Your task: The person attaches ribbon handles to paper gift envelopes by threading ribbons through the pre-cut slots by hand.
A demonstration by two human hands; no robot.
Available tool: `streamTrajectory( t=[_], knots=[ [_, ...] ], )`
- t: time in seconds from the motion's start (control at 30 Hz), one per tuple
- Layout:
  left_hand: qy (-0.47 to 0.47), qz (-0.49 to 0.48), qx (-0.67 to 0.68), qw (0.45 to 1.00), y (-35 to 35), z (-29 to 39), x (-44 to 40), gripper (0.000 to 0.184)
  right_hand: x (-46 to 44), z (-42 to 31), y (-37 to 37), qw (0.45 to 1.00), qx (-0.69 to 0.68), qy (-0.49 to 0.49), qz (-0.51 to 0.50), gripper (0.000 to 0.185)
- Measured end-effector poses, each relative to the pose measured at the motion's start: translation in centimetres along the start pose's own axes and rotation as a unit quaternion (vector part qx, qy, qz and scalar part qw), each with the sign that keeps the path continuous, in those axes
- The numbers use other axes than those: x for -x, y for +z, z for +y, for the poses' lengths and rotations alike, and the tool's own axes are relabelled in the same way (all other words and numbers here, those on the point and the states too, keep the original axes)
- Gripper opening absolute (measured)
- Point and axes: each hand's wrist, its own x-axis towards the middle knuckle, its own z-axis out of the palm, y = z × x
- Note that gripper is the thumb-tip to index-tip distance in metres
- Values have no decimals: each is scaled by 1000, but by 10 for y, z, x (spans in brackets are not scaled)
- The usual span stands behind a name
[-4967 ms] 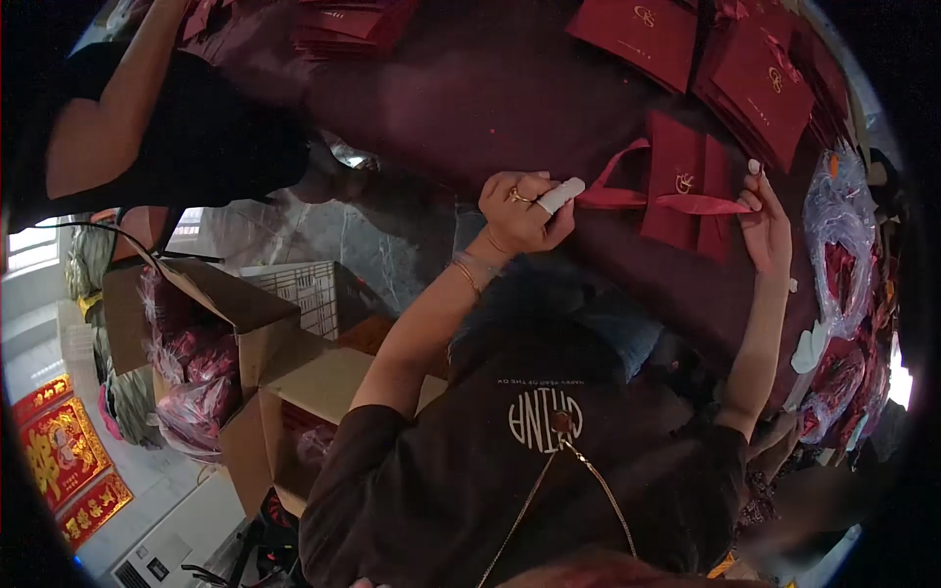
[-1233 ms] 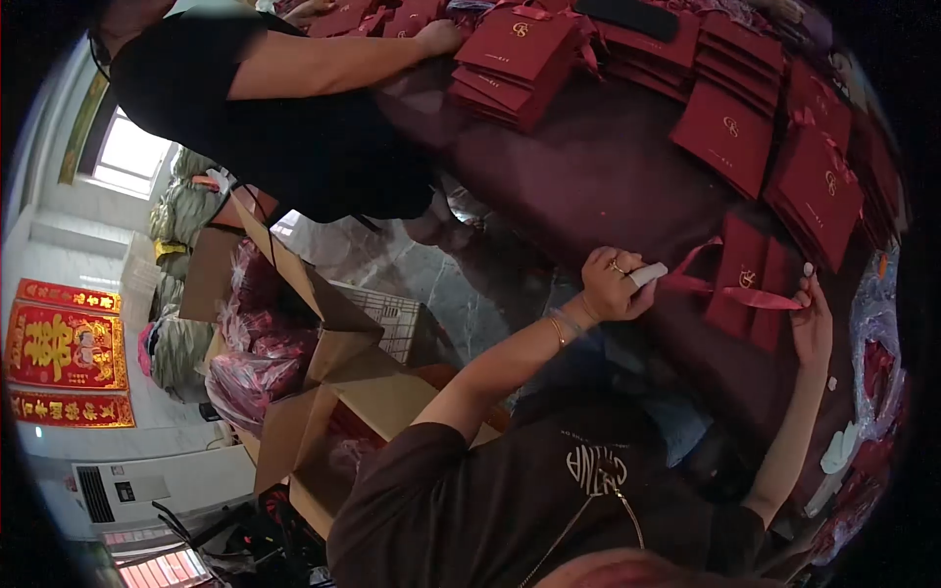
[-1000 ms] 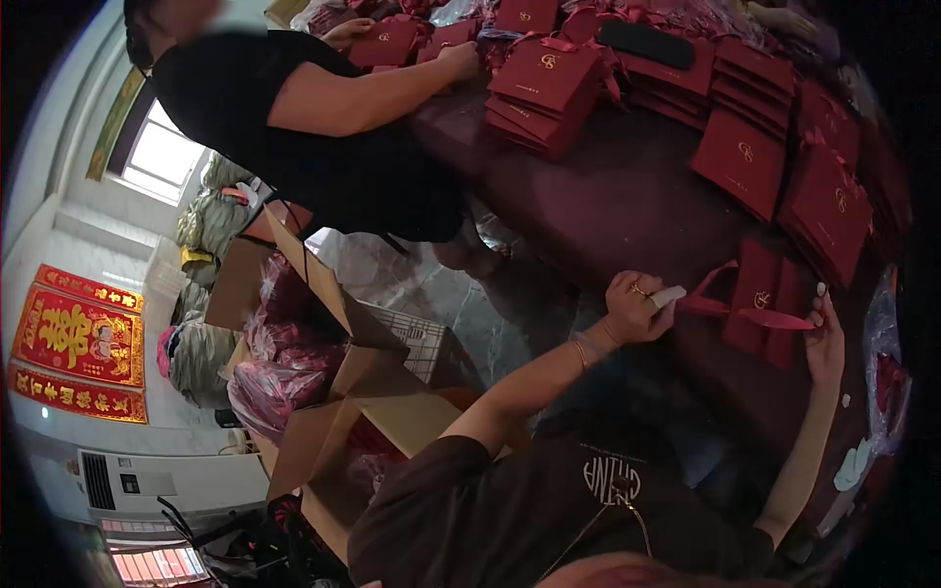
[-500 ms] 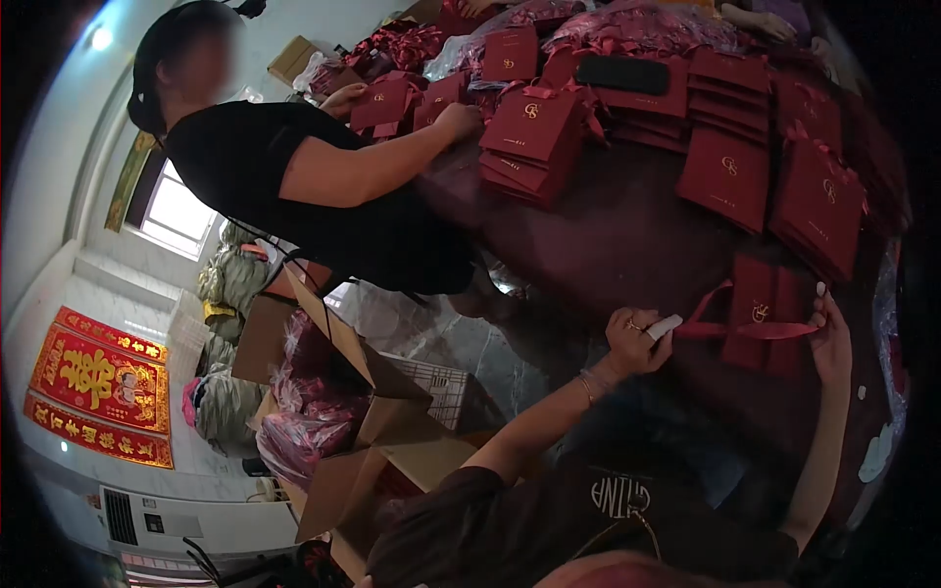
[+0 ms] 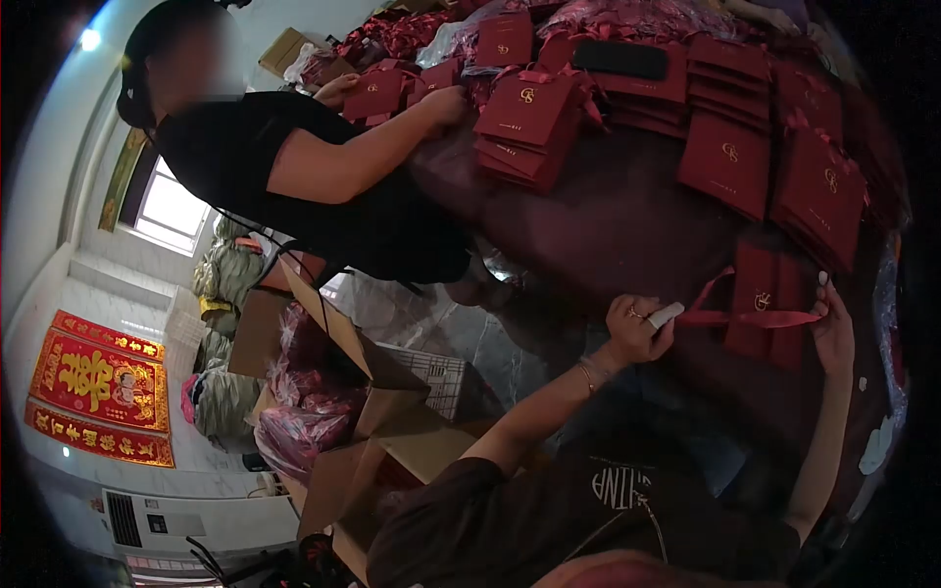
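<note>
A dark red ribbon is stretched between my two hands, passing over a small dark red gift bag with a gold emblem. My left hand is closed on the ribbon's left end; one finger has a white wrap, and a ring shows on another. At the other end, my right hand pinches the ribbon beside the bag's right side, with a white wrap on one fingertip. The bag lies flat on the dark red table cover. A ribbon loop rises at its upper left.
Stacks of finished-looking red bags and a black phone lie farther up the table. Across the left corner, a co-worker handles red bags. Open cardboard boxes with plastic-wrapped red goods stand to my left.
My hands keep the ribbon stretched in nearly the same place. The co-worker's near hand has shifted slightly up and left in view.
</note>
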Motion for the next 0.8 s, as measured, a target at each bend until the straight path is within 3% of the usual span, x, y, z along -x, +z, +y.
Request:
streamTrajectory(
  t=[0.1,0.7,0.8],
  knots=[
    [4,12,2,1000,2,-2,4,22,1,-2,0,999,5,11,-52,25],
    [6,9,-2,1000,2,0,1,21,-3,1,4,999,-20,-3,-41,24],
    [14,0,6,1000,1,-2,-2,22,1,3,6,1000,-9,-11,5,24]
  ],
)
